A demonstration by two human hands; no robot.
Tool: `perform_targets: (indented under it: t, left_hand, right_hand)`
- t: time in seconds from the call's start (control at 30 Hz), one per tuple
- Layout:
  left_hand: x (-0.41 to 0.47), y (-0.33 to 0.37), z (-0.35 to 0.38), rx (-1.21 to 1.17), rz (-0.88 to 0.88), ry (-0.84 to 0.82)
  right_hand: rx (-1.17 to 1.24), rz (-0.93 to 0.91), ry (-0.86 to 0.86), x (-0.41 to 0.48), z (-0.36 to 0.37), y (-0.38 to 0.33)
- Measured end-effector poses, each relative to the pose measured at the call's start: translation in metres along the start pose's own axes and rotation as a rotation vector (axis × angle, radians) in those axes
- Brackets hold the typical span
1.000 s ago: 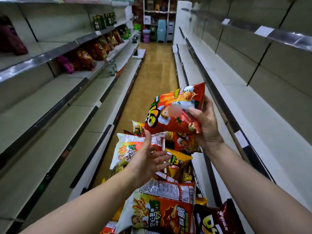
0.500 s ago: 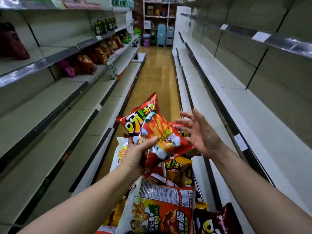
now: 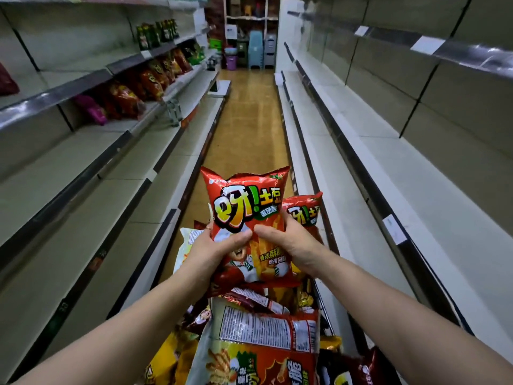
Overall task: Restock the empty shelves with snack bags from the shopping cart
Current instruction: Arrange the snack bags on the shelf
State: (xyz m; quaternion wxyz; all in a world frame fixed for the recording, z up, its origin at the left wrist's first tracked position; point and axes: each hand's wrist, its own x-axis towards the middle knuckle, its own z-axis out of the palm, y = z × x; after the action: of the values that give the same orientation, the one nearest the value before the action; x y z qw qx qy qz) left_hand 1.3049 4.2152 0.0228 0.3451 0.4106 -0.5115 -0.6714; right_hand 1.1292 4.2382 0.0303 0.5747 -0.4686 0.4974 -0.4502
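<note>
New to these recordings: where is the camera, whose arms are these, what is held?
No machine: a person wears one wide-angle camera on the head, looking forward and down a shop aisle. The bare arms are theirs. The left hand and right hand both grip one red snack bag, upright above a heap of snack bags. A second red bag shows just behind the right hand. The shelves run along both sides; the left ones hold a few stocked bags farther down.
</note>
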Motion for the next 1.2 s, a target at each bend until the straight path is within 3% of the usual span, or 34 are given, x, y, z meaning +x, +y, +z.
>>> perform_targets:
  t: [0.1,0.3,0.43,0.6,0.83,1.2]
  left_hand:
    - [0.008,-0.002,0.002,-0.024,-0.016,0.028]
    - [0.027,-0.012,0.01,-0.06,-0.052,0.078]
    - [0.037,-0.025,0.01,-0.075,-0.113,0.093]
    - [0.046,-0.031,0.016,-0.103,-0.192,0.119]
    - [0.05,-0.039,0.021,-0.084,-0.237,0.134]
    - [0.024,-0.027,0.031,-0.051,-0.201,0.164]
  right_hand:
    - [0.008,0.074,0.03,0.014,-0.014,0.007]
    - [-0.15,-0.096,0.554,0.049,-0.062,0.024]
    - [-0.371,-0.019,0.697,0.072,-0.094,0.04]
    - [-0.52,0.267,0.714,0.098,-0.113,0.073]
    - [-0.307,0.404,0.627,0.113,-0.116,0.107]
    - [-0.476,0.138,0.723,0.078,-0.101,0.067]
